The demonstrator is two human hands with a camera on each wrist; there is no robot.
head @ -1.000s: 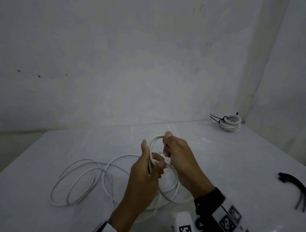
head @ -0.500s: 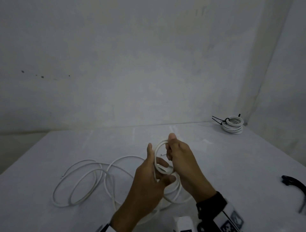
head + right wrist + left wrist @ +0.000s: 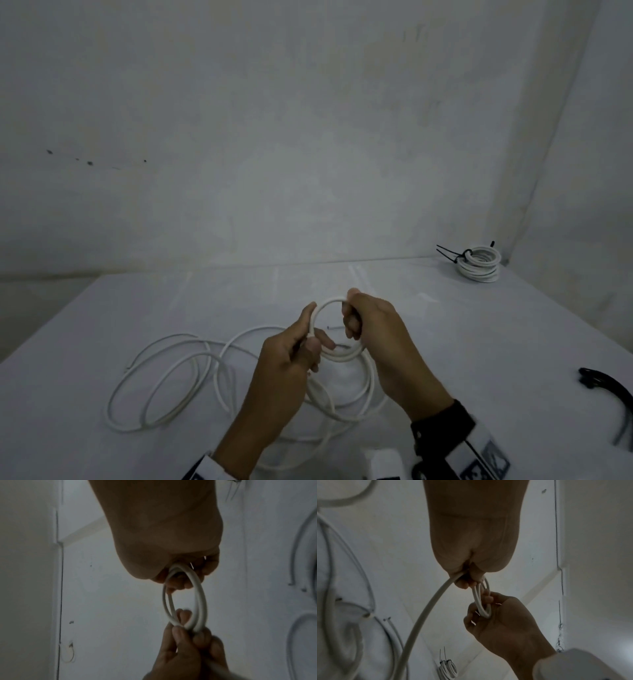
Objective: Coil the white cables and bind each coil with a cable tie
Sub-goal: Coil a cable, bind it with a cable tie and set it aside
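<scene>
A small coil [image 3: 328,305] of white cable is held between both hands above the table's middle. My left hand [image 3: 305,346] pinches the coil's left and lower side with thumb and fingers. My right hand [image 3: 356,318] grips its right side, fingers curled round the turns. In the right wrist view the coil [image 3: 199,595] shows as two or three turns stretched between the hands. The rest of the cable [image 3: 161,380] lies in loose loops on the table to the left and under the hands. In the left wrist view the cable [image 3: 426,609] trails down from the left hand [image 3: 471,580].
A finished white coil bound with a black tie [image 3: 479,263] sits at the table's far right corner. Black cable ties [image 3: 606,387] lie at the right edge. The white table [image 3: 479,342] meets walls at the back and right.
The hands have drawn apart a little and the coil between them has grown wider, with another turn laid on it. The loose loops on the table have barely shifted.
</scene>
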